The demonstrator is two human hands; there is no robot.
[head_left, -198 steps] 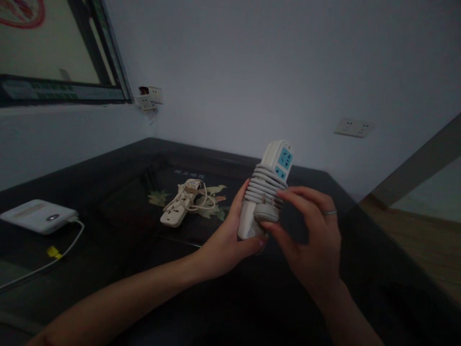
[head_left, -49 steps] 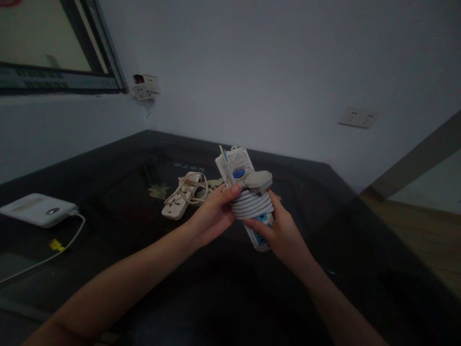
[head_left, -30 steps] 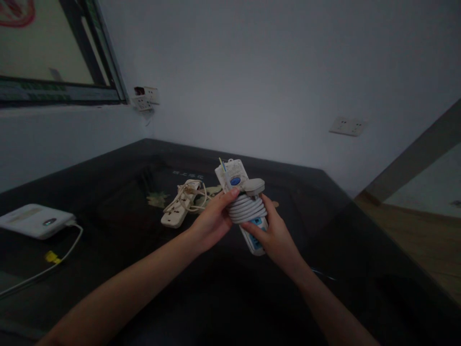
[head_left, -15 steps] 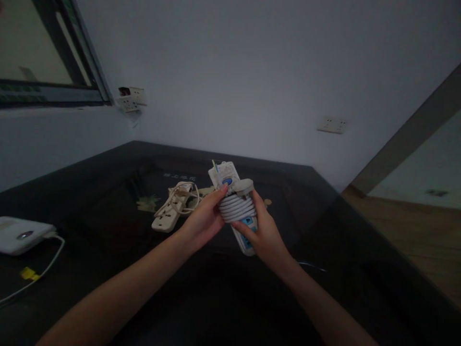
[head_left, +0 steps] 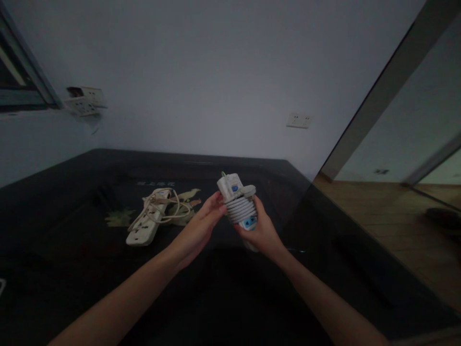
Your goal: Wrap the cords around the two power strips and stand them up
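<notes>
The right hand (head_left: 262, 231) grips a blue-socketed power strip (head_left: 249, 223) wrapped in grey cable (head_left: 240, 209), plug (head_left: 248, 191) on top. Left of that grip, the left hand's (head_left: 205, 218) fingertips meet the wrapped strip's side; farther left, a second power strip (head_left: 142, 230) lies on the dark table (head_left: 201, 298) under its loose cord (head_left: 178, 217). Beyond the grip, a double wall outlet (head_left: 299, 120) sits up and to the right.

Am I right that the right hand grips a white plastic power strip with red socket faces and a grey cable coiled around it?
The head view shows blue, not red, socket faces; the right hand grips the white strip, with the cable coiled around it.
</notes>
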